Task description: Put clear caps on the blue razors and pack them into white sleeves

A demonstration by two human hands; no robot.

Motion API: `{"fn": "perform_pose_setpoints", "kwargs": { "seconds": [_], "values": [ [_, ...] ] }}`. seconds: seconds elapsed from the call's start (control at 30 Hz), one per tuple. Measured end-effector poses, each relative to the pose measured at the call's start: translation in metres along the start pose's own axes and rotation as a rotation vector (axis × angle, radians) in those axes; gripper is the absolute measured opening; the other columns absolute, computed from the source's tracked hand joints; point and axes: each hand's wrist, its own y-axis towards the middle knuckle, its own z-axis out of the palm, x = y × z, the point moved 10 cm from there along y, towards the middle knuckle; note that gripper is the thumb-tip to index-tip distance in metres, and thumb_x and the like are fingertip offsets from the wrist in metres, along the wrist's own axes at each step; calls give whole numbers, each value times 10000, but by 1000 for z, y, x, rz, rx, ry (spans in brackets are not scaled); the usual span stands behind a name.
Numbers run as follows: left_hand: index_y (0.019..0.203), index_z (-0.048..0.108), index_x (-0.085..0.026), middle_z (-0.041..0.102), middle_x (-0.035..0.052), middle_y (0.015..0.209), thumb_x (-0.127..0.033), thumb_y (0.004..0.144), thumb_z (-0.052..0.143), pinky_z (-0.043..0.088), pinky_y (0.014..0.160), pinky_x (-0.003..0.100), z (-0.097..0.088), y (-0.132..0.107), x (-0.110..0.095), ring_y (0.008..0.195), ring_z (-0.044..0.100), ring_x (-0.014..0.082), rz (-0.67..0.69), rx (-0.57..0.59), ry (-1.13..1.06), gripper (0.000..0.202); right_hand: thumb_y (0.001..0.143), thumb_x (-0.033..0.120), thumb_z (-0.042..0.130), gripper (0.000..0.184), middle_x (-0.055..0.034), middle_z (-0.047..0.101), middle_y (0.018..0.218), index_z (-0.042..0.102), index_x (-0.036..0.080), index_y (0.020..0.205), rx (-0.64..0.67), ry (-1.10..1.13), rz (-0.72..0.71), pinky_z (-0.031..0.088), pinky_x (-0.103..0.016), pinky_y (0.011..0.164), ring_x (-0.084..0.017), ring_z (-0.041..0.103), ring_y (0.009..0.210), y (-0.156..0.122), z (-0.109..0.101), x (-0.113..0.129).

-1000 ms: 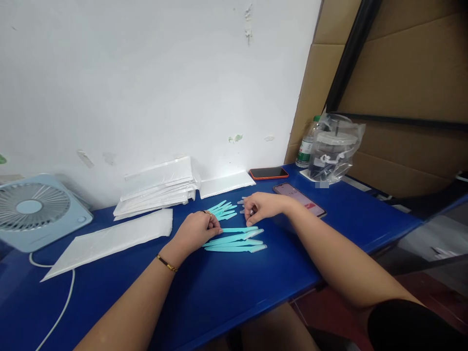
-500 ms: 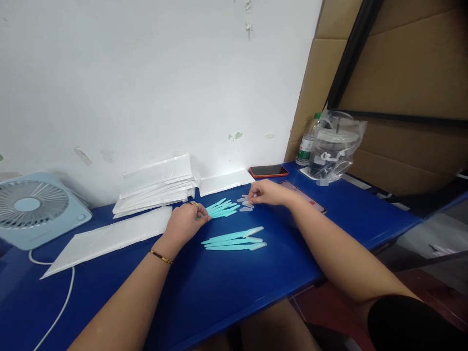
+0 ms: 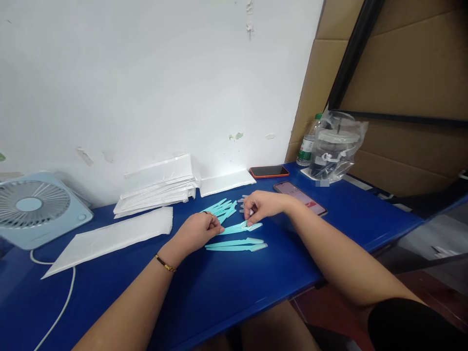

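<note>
My left hand pinches the handle end of a turquoise eyebrow razor, held low over the table. My right hand has its thumb and fingers closed at the blade end of that razor, on what looks like a small clear blade cap, partly hidden by the fingertips. A pile of turquoise razors lies just behind my left fingers. Several loose translucent caps sit behind my right hand, partly covered by it. In front, more razors lie side by side, tips pointing right.
White padded sleeves are stacked by the wall, with one long sleeve in front. A blue fan stands at left. Two phones, a bottle and a bagged cup are at the right on the blue table.
My left hand has moved right and toward me from the pile with a razor. My right hand has come from the loose caps down to the razor's blade end.
</note>
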Motion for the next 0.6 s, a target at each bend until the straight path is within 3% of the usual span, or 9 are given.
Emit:
{"fn": "perform_pose_setpoints", "kwargs": {
  "seconds": [0.1,0.3,0.37,0.5,0.6],
  "values": [
    [692,614,-205,631,16,735,-438,789,475,355,554,255,-10,1,3,637,556,153,15,-71,56,288,699,390,672,237,-10,619,705,724,172,777,-35,-39,15,344,-211,560,-105,499,614,0,-3,-5],
    [769,647,-226,625,20,789,-460,787,489,359,587,264,-32,-2,17,692,563,167,-75,-219,144,283,665,360,694,252,-42,653,829,713,174,834,-306,-102,216,374,-219,592,-142,550,708,-18,-40,-37],
    [801,652,-234,622,12,793,-508,766,509,363,586,260,-30,-3,10,693,565,164,-57,-207,115,311,639,376,711,280,-35,654,820,710,180,838,-237,-96,187,378,-218,590,-142,551,703,-16,-34,-34],
    [775,658,-240,615,-3,757,-518,709,582,359,577,254,-10,-3,-16,678,560,158,53,-84,99,296,601,396,733,286,-12,645,732,708,171,777,26,-86,124,370,-212,562,-124,538,636,-6,-2,-18],
    [719,653,-233,616,-2,732,-445,739,568,352,577,253,0,-2,-19,672,556,154,61,-34,102,229,621,391,717,261,-5,637,692,700,162,745,77,-80,130,362,-208,547,-114,522,607,-2,7,-12]
  ]
}}
